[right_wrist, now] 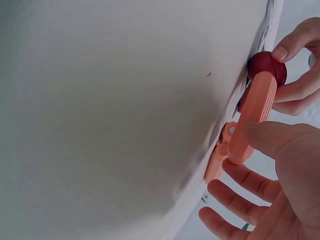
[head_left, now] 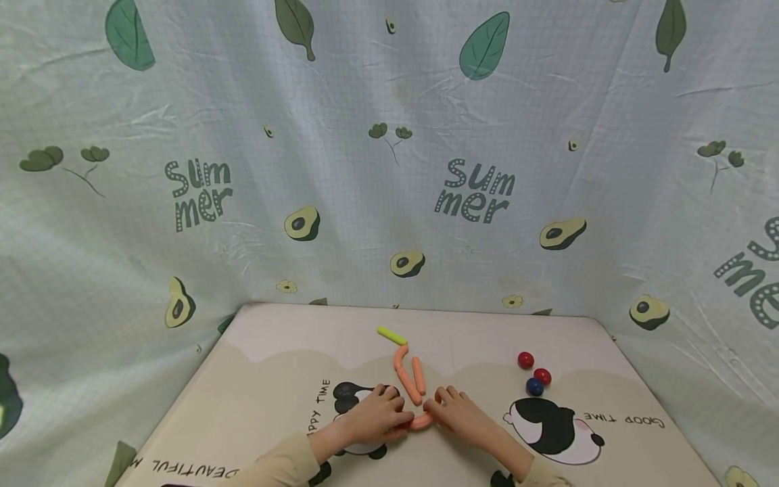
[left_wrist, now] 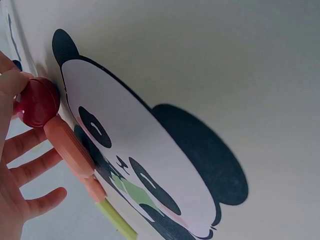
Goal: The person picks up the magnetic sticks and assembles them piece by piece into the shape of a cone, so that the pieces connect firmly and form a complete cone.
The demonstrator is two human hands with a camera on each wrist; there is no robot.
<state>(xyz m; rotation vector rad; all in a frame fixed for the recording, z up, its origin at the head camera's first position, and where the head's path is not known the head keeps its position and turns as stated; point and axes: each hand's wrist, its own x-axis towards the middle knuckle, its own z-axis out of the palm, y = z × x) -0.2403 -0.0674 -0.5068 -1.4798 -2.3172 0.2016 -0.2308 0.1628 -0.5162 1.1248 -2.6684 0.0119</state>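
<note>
Between thumb and fingers, my left hand (head_left: 376, 414) pinches a glossy red ball (left_wrist: 41, 102), mostly hidden by the hand in the head view. An orange ribbed toy rod (head_left: 421, 422) meets the ball at one end. My right hand (head_left: 461, 414) pinches that rod near its other end, thumb on its side (right_wrist: 254, 115). Just beyond the hands lie a long orange rod (head_left: 408, 384), a shorter orange rod (head_left: 418, 375) and a curved orange piece (head_left: 399, 356). A yellow-green rod (head_left: 391, 335) lies at the curved piece's far end.
Off to the right on the table (head_left: 262, 379) sit two red balls (head_left: 526, 360) and a blue ball (head_left: 535, 387) in a loose group. Panda and dog drawings mark the table cover. A patterned curtain (head_left: 347, 155) hangs behind and at the sides.
</note>
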